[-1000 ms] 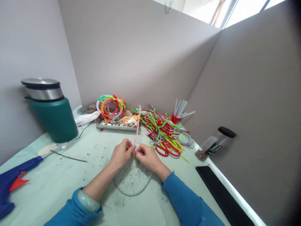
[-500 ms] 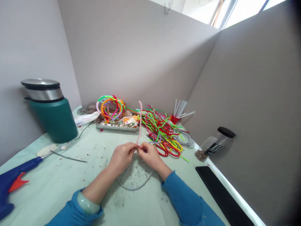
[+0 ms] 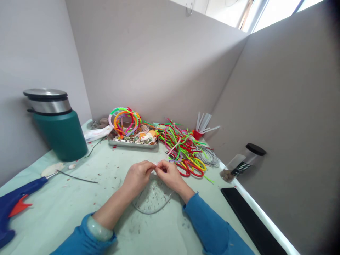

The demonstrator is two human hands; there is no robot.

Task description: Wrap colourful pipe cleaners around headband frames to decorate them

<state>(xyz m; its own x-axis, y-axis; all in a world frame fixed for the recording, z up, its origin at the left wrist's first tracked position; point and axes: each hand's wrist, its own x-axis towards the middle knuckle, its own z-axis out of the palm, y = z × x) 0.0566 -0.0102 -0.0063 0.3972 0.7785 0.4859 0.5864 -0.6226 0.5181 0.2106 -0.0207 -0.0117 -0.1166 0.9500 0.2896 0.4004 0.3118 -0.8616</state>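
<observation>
My left hand (image 3: 137, 177) and my right hand (image 3: 170, 176) meet over the middle of the table, thumbs and fingers pinched together. Below them a grey wire (image 3: 150, 213) curves in a loop, its upper ends running up into the hands. A pink pipe cleaner (image 3: 174, 148) comes out from between the fingertips and slants up to the right, in front of the pipe cleaner pile. Its lower end is hidden by the fingers, where it meets the wire. My left fingers close on the wire, my right fingers on the pipe cleaner.
Beyond the hands stand a metal tray (image 3: 132, 144) of shells and fuzzy rings, and a heap of coloured pipe cleaners (image 3: 180, 141) with red-handled scissors (image 3: 195, 169). A green bottle (image 3: 61, 136) and a blue glue gun (image 3: 23, 191) are left. A jar (image 3: 244, 163) stands right.
The pink pipe cleaner stood upright above the fingers and now leans over to the right. Both hands keep nearly the same place, still pinched together.
</observation>
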